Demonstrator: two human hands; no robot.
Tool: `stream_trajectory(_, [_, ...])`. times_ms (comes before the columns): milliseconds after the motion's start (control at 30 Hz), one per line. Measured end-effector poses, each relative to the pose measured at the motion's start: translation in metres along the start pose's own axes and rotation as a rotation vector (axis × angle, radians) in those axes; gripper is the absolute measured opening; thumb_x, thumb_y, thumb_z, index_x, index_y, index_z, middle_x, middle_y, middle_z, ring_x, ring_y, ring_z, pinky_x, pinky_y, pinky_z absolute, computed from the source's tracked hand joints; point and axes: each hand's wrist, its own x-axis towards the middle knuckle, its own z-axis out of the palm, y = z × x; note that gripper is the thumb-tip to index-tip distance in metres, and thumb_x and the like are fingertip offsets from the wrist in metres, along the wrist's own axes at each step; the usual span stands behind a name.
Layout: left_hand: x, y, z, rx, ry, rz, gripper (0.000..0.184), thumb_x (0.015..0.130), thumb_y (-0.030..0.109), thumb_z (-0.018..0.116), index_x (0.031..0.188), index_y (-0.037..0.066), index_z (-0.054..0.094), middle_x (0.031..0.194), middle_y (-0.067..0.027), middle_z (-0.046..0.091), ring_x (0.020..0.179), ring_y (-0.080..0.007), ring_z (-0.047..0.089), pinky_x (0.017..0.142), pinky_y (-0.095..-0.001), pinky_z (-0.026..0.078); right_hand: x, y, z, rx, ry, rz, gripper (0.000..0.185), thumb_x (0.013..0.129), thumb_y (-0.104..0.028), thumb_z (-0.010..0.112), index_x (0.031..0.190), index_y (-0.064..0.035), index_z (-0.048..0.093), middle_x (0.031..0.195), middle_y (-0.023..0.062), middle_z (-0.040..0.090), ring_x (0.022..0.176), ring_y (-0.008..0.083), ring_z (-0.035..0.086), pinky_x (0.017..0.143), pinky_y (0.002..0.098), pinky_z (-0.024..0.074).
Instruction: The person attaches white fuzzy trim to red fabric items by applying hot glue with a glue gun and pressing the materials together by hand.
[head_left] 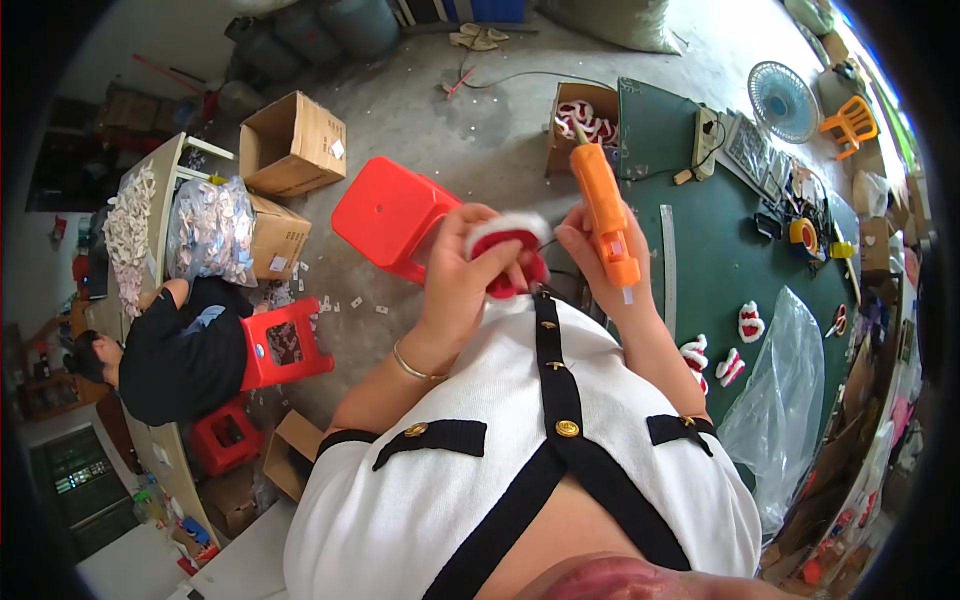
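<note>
my left hand [460, 268] pinching fluffy red-and-white piece [510, 236], my right hand [590, 266] grasping orange glue gun [603, 195], green table [705, 225] at right

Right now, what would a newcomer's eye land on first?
Likely the bright orange plastic glue gun in the right hand, nozzle pointing forward. Next, the red piece with fluffy white trim in the left hand, then the square-topped red plastic stool on the grey floor beyond that hand.

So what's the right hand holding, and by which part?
The right hand holds an orange glue gun, from underneath its body; exactly where is hidden.
</note>
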Motion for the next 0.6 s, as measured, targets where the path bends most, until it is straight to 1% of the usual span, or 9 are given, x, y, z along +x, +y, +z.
stream_trajectory(33, [0.001, -0.002, -0.001, 0.002, 0.002, 0.005, 0.033, 0.077, -0.009, 0.055, 0.105, 0.005, 0.045, 0.075, -0.0100, 0.058, 0.055, -0.0154, 0.056, 0.059, -0.0277, 0.050, 0.000, 0.000, 0.001, 0.003, -0.003, -0.003, 0.028, 0.080, -0.010, 0.069, 0.098, -0.0088, 0.048, 0.084, 0.0009, 0.056, 0.071, 0.0049, 0.050, 0.054, 0.0183, 0.0372])
stream_trajectory(133, [0.003, -0.007, -0.004, 0.777, 0.062, 0.711, 0.033, 0.075, -0.003, 0.063, 0.105, 0.003, 0.049, 0.085, -0.0092, 0.060, 0.073, -0.0193, 0.060, 0.068, -0.0313, 0.051, -0.001, -0.018, 0.005, 0.430, -0.028, 0.368, 0.022, 0.083, -0.011, 0.068, 0.098, -0.0081, 0.052, 0.073, -0.0039, 0.052, 0.062, 0.0033, 0.047, 0.048, 0.0199, 0.0348])
stream_trajectory(167, [0.001, -0.009, -0.001, 0.776, 0.061, 0.713, 0.033, 0.075, -0.003, 0.063, 0.105, 0.003, 0.049, 0.085, -0.0092, 0.060, 0.073, -0.0193, 0.060, 0.068, -0.0313, 0.051, -0.003, -0.018, 0.005, 0.428, -0.027, 0.366, 0.022, 0.083, -0.011, 0.068, 0.098, -0.0081, 0.052, 0.073, -0.0039, 0.052, 0.062, 0.0033, 0.047, 0.048, 0.0199, 0.0348])
stream_trajectory(300, [-0.007, -0.005, 0.004, 1.076, -0.175, 0.789, 0.039, 0.072, -0.001, 0.068, 0.107, 0.002, 0.053, 0.095, -0.0066, 0.060, 0.085, -0.0207, 0.060, 0.074, -0.0332, 0.049, -0.004, -0.012, 0.007, 0.428, 0.009, 0.477, 0.022, 0.083, -0.014, 0.068, 0.097, -0.0090, 0.051, 0.073, -0.0042, 0.051, 0.059, 0.0032, 0.045, 0.046, 0.0212, 0.0339])
stream_trajectory(400, [-0.007, 0.006, -0.015, 1.194, -0.242, 0.948, 0.047, 0.069, 0.003, 0.073, 0.111, 0.002, 0.053, 0.101, -0.0057, 0.059, 0.091, -0.0209, 0.059, 0.077, -0.0346, 0.048, -0.010, 0.004, 0.000, 0.538, 0.029, 0.584, 0.027, 0.080, -0.015, 0.070, 0.099, -0.0095, 0.052, 0.083, -0.0006, 0.055, 0.066, 0.0067, 0.053, 0.051, 0.0201, 0.0393])
stream_trajectory(433, [-0.003, 0.008, -0.013, 1.194, -0.242, 0.948, 0.047, 0.069, 0.003, 0.073, 0.111, 0.002, 0.053, 0.101, -0.0057, 0.059, 0.091, -0.0209, 0.059, 0.077, -0.0346, 0.048, -0.009, 0.004, -0.003, 0.538, 0.029, 0.584, 0.027, 0.080, -0.015, 0.070, 0.099, -0.0095, 0.052, 0.083, -0.0006, 0.055, 0.066, 0.0067, 0.053, 0.051, 0.0201, 0.0393])
stream_trajectory(533, [0.010, 0.017, -0.008, 1.006, -0.103, 0.681, 0.039, 0.078, -0.003, 0.067, 0.114, 0.001, 0.053, 0.104, -0.0067, 0.060, 0.083, -0.0184, 0.062, 0.077, -0.0302, 0.052, -0.008, -0.001, -0.007, 0.524, -0.063, 0.546, 0.023, 0.083, -0.014, 0.068, 0.096, -0.0091, 0.050, 0.074, -0.0042, 0.051, 0.059, 0.0030, 0.046, 0.045, 0.0203, 0.0332])
stream_trajectory(567, [0.009, 0.016, -0.007, 1.008, -0.099, 0.682, 0.039, 0.078, -0.003, 0.067, 0.114, 0.001, 0.053, 0.104, -0.0067, 0.060, 0.083, -0.0184, 0.062, 0.077, -0.0302, 0.052, -0.008, -0.003, -0.006, 0.525, -0.067, 0.545, 0.023, 0.083, -0.014, 0.068, 0.096, -0.0091, 0.050, 0.074, -0.0042, 0.051, 0.059, 0.0030, 0.046, 0.045, 0.0203, 0.0332])
stream_trajectory(600, [0.010, 0.013, -0.005, 0.752, -0.138, 0.495, 0.038, 0.078, 0.000, 0.067, 0.114, 0.002, 0.053, 0.101, -0.0062, 0.061, 0.079, -0.0160, 0.060, 0.073, -0.0277, 0.050, -0.007, -0.005, -0.006, 0.445, -0.074, 0.484, 0.023, 0.082, -0.014, 0.069, 0.095, -0.0094, 0.050, 0.076, -0.0036, 0.052, 0.062, 0.0037, 0.047, 0.047, 0.0206, 0.0356])
